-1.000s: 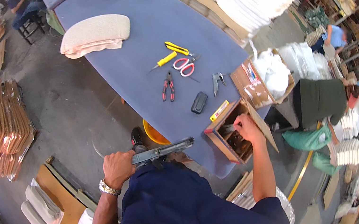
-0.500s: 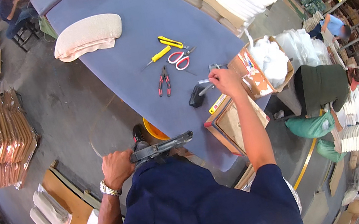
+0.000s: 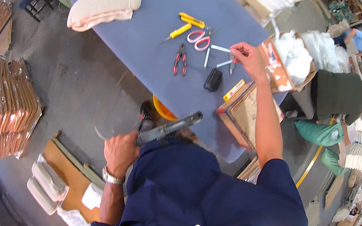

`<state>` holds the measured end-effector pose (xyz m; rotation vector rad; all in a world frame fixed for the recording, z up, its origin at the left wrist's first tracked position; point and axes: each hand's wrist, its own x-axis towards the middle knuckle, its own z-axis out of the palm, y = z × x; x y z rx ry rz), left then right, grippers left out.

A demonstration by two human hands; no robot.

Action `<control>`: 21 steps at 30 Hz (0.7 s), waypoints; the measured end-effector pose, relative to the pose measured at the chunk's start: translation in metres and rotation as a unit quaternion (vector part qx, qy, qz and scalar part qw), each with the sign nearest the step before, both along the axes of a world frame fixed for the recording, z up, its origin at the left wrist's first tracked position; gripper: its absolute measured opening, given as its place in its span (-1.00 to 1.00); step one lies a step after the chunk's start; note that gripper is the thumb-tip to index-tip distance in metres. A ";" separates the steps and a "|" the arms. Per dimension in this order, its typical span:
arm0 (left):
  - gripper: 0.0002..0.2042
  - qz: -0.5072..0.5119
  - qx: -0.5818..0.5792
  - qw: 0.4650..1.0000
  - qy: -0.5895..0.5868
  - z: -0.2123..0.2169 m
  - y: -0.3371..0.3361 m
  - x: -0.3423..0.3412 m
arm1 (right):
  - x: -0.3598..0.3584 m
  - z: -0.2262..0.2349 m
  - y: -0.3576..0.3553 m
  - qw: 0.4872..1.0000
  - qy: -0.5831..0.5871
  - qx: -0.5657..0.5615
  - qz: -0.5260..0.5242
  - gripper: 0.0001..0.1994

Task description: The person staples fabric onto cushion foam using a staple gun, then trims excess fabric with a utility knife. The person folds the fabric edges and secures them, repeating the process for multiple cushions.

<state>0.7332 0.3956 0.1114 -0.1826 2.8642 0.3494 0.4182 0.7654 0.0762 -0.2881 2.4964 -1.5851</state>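
My left hand, with a metal-banded watch at the wrist, is closed round a long dark staple gun held across my front, beside the table edge. Over the right part of the blue-grey table, my right hand pinches the end of a thin silvery strip that looks like staples. More such strips lie close by. A small black block sits nearer to me. Red-handled pliers, red-and-white scissors, a yellow-handled pointed tool and a yellow cutter knife lie further left.
A cardboard box with white plastic and a shallow open box with a yellow packet stand at the right. A folded beige cushion piece lies at the far left edge. Stacked panels stand on the left floor. People work at right.
My right hand has lifted slightly away from the black block, and the silvery strip now shows at its fingertips. My left hand still grips the staple gun. The whole view has shifted.
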 end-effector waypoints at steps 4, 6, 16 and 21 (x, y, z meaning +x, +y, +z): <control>-0.82 0.004 0.009 1.000 0.005 0.008 -0.001 -0.019 | 0.072 0.032 -0.026 0.978 -0.116 -0.063 0.159 -0.91; -0.82 -0.009 -0.006 1.000 0.014 0.002 0.000 -0.030 | 0.098 0.027 -0.040 0.967 -0.169 -0.039 0.185 -0.92; -0.76 -0.014 -0.018 1.000 -0.018 -0.003 -0.001 -0.048 | 0.118 -0.005 -0.069 0.960 -0.188 -0.069 0.195 -0.89; -0.80 -0.001 -0.002 1.000 -0.008 -0.006 -0.001 -0.041 | 0.115 -0.004 -0.074 0.947 -0.179 -0.026 0.265 -0.87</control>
